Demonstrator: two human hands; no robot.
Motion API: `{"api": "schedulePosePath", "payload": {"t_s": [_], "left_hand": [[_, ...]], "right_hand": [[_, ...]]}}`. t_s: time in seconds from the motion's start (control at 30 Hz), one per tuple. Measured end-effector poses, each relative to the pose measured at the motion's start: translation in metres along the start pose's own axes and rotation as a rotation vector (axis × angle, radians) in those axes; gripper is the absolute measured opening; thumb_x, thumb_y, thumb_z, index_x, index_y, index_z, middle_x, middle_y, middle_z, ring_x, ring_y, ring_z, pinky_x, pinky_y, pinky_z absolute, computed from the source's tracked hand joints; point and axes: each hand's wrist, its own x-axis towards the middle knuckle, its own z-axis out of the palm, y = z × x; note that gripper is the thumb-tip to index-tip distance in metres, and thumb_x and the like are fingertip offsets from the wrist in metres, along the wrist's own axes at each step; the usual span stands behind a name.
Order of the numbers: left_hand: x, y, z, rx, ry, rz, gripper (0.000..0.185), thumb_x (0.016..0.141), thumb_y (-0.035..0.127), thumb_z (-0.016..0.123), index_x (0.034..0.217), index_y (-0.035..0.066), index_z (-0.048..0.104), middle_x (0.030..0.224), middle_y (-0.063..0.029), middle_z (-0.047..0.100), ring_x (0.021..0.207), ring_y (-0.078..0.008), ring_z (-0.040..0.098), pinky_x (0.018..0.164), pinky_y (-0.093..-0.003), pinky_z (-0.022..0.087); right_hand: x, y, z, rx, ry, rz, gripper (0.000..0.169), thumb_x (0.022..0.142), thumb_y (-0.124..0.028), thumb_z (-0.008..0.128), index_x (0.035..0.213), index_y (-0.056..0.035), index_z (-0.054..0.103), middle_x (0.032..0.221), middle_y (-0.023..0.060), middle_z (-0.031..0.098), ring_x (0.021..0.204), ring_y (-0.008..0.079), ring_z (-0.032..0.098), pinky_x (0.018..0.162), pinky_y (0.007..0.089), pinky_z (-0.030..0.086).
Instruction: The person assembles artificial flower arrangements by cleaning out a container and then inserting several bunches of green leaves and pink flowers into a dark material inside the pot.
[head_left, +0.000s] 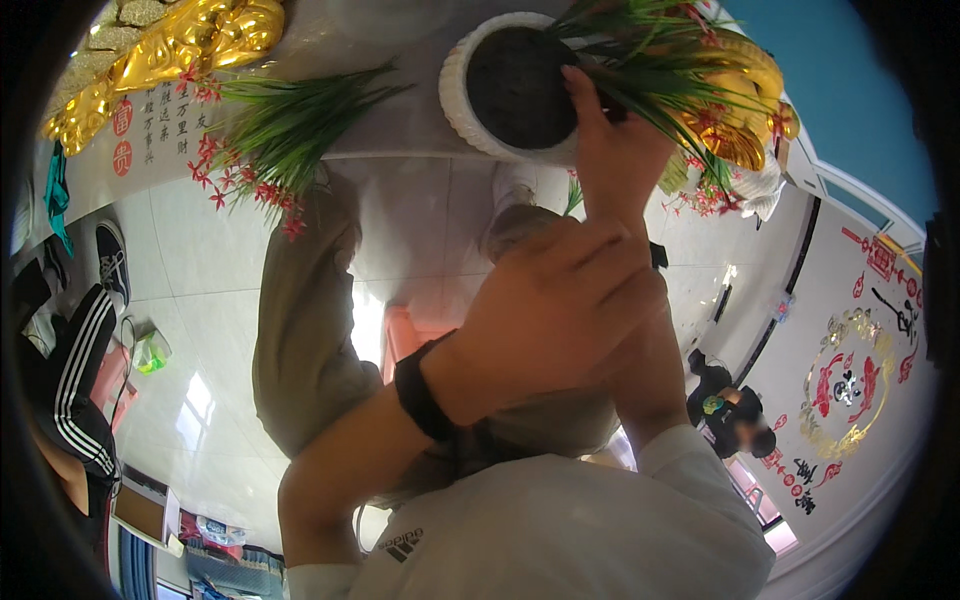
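Observation:
A round white ribbed pot (459, 112) with dark filling (521, 86) stands at the table's near edge. My right hand (619, 154) is at the pot's right rim, one fingertip over the filling. Green grass-like leaves with red flowers (652, 64) cross its other fingers, so its grasp is hidden. My left hand (559, 311), with a black band on the wrist, lies over my right forearm, fingers curled; whether it grips the arm is unclear. Another bunch of green leaves with red flowers (300, 120) lies left of the pot, its flowers over the table's edge.
Shiny gold ornaments (195, 45) rest at the table's far left, another gold ornament (739, 97) at right. A pink plastic stool (401, 337) shows between my legs. A person in striped trousers (82, 375) is at left, another person (724, 409) farther off at right.

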Motion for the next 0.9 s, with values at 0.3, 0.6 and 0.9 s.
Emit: {"api": "schedulePosePath", "payload": {"t_s": [0.3,0.6,0.9], "left_hand": [[0.014,0.004,-0.006,0.073,-0.072,0.078,0.007,0.092,0.002,0.061,0.094,0.003,0.067,0.091,-0.0113,0.070,0.083,-0.0313,0.067,0.080,-0.0413,0.053],[-0.011,0.011,-0.011,0.051,-0.097,-0.062,0.023,0.106,0.005,0.045,0.099,-0.001,0.066,0.093,-0.0095,0.070,0.083,-0.0161,0.062,0.077,-0.0303,0.049],[-0.018,-0.003,0.031,0.117,-0.224,-0.234,0.015,0.100,0.002,0.053,0.092,-0.001,0.066,0.087,-0.0109,0.066,0.075,-0.0241,0.063,0.070,-0.0342,0.049]], "right_hand": [[-0.004,-0.017,-0.032,-0.062,-0.139,0.095,0.039,0.085,-0.040,0.082,0.093,-0.0026,0.075,0.086,0.0173,0.072,0.080,0.0395,0.068,0.073,0.0466,0.052],[-0.071,-0.050,-0.253,0.195,-0.560,0.518,0.031,0.089,-0.026,0.082,0.105,-0.0010,0.075,0.085,0.0085,0.073,0.083,0.0138,0.070,0.073,0.0315,0.053],[-0.191,0.139,-0.328,0.285,-0.207,1.039,0.022,0.100,-0.022,0.068,0.105,-0.0012,0.075,0.088,0.0046,0.074,0.075,0.0094,0.064,0.065,0.0240,0.048]]}}
